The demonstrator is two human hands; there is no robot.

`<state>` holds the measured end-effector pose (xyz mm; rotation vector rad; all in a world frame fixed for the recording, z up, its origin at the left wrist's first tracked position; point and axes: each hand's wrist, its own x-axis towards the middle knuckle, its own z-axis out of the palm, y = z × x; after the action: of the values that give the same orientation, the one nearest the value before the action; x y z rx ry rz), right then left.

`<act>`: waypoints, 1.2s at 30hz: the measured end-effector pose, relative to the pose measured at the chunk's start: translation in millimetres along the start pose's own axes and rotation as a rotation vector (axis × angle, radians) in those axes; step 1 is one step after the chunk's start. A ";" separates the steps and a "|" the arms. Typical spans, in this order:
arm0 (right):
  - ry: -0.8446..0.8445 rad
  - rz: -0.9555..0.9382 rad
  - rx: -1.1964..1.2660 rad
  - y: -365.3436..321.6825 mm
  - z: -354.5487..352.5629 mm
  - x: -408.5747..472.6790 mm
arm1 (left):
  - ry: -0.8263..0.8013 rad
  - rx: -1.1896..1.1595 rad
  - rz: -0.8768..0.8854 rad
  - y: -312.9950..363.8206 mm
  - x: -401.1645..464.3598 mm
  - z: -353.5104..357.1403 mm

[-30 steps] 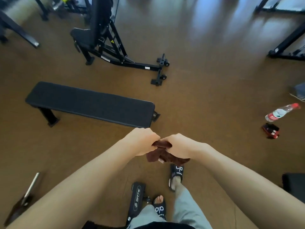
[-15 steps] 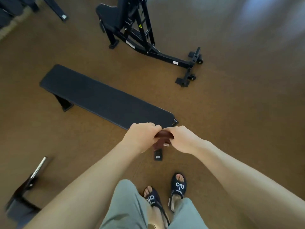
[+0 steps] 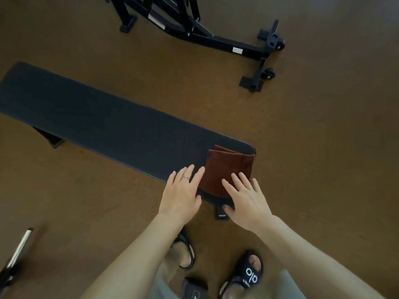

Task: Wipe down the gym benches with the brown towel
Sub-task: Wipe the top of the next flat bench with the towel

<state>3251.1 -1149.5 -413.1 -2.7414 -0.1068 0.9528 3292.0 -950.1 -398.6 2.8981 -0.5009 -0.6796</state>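
Lying now: the brown towel (image 3: 229, 172) rests spread flat on the near right end of the black bench (image 3: 103, 124); half a second ago it was bunched between both hands in the air in front of the bench end.
Towel shape: a folded rectangle with a second layer peeking out at its far edge, its right edge close to the rounded end of the pad.
Left hand: the left hand (image 3: 182, 192) is released, fingers straight and spread, palm down at the near edge of the bench just left of the towel; its index fingertip reaches the towel's left edge. A ring shows on one finger. Earlier it was clenched on the cloth.
Right hand: the right hand (image 3: 248, 201) is also released, fingers extended, their tips lying on the near right corner of the towel; the thumb hangs below the pad edge. Earlier it too pinched the cloth.
View: the bench fills more of the picture than before, and the person stands nearer its end.
Feet: black slides (image 3: 248, 275) on the brown floor (image 3: 323, 147) below the arms, with grey trouser legs at the bottom edge.
Behind: a black machine frame (image 3: 216, 37) with small wheels stands beyond the bench, well apart from it.
Lower left: a metal bar (image 3: 18, 248) lies at the picture's edge.
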 end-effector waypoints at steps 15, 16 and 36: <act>0.592 -0.013 -0.042 26.9 105.1 161.2 | 0.768 -0.267 0.041 -49.7 107.5 191.4; 0.612 -0.038 -0.052 31.8 100.6 168.4 | 0.811 -0.273 0.053 -47.8 107.6 192.4; 0.676 -0.066 0.035 61.3 106.0 156.1 | 0.881 -0.195 -0.012 -39.7 107.5 193.8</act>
<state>3307.5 -1165.2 -602.7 -2.8389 -0.0567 -0.0190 3306.9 -958.3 -623.1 2.6435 -0.2663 0.5265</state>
